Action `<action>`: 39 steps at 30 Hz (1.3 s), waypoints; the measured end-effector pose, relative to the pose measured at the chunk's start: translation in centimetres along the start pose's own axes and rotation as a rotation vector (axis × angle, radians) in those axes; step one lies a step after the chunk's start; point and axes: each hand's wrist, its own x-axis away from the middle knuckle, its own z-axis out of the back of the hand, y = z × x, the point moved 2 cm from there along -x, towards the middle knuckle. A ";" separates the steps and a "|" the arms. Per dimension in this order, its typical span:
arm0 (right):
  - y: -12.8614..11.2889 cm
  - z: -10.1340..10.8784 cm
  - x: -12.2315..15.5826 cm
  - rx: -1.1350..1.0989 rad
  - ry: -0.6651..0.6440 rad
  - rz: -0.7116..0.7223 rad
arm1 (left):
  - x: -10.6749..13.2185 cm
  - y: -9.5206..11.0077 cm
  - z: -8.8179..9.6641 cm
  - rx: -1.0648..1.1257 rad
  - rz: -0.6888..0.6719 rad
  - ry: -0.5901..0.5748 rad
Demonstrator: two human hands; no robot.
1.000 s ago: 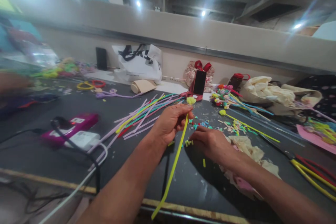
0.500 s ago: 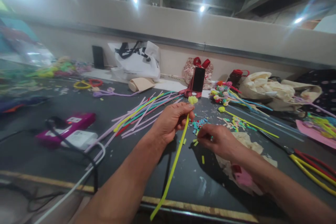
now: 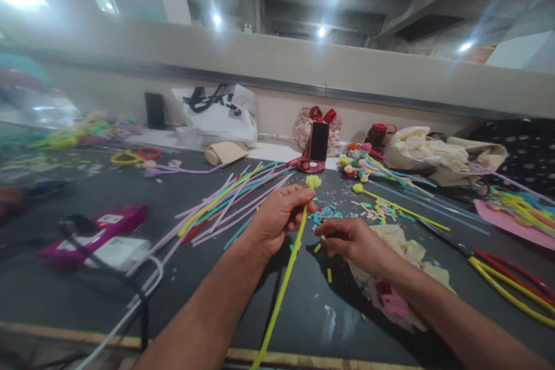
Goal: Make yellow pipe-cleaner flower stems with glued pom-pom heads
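Note:
My left hand (image 3: 277,218) is closed in a pinch on a yellow-green stem (image 3: 284,284), just under a small rounded flower head (image 3: 313,181) of the same colour. From there the stem slants down past the table's front edge. Low over the tabletop, my right hand (image 3: 353,241) has its thumb and forefinger around a small yellow-green piece (image 3: 323,238). Another cut piece (image 3: 329,275) lies below the fingertips. Blue bits (image 3: 327,215) are scattered just beyond. Behind the right hand rests a second yellow stem (image 3: 403,208) with a round tip.
Pastel strips (image 3: 229,202) fan out left of my left hand. A magenta device (image 3: 124,222) with cables sits farther left. Red-and-yellow-handled pliers (image 3: 498,277) and crumpled paper (image 3: 405,243) are at right. A phone (image 3: 319,141) stands at the back, near finished flowers (image 3: 355,161).
The view has tilted up and turned slightly right. My right hand has edged forward and left over the small pieces, its fingertips spreading a little. My left hand keeps its hold on the stem.

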 end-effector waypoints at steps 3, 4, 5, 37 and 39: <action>-0.1 0.4 0.1 -0.124 0.035 -0.050 | 0.1 -0.2 -0.2 -0.006 0.008 -0.015; -0.1 0.6 0.2 -0.167 0.048 -0.063 | 0.1 -0.3 -0.4 -0.010 0.015 -0.022; -0.1 0.8 0.4 -0.208 0.059 -0.073 | 0.2 -0.4 -0.5 -0.012 0.024 -0.028; 0.0 2.4 5.7 0.342 0.478 0.096 | -0.1 -7.2 -4.0 -0.180 0.237 -0.120; -0.1 2.3 5.9 0.400 0.454 0.106 | -0.1 -7.2 -4.1 -0.185 0.221 -0.106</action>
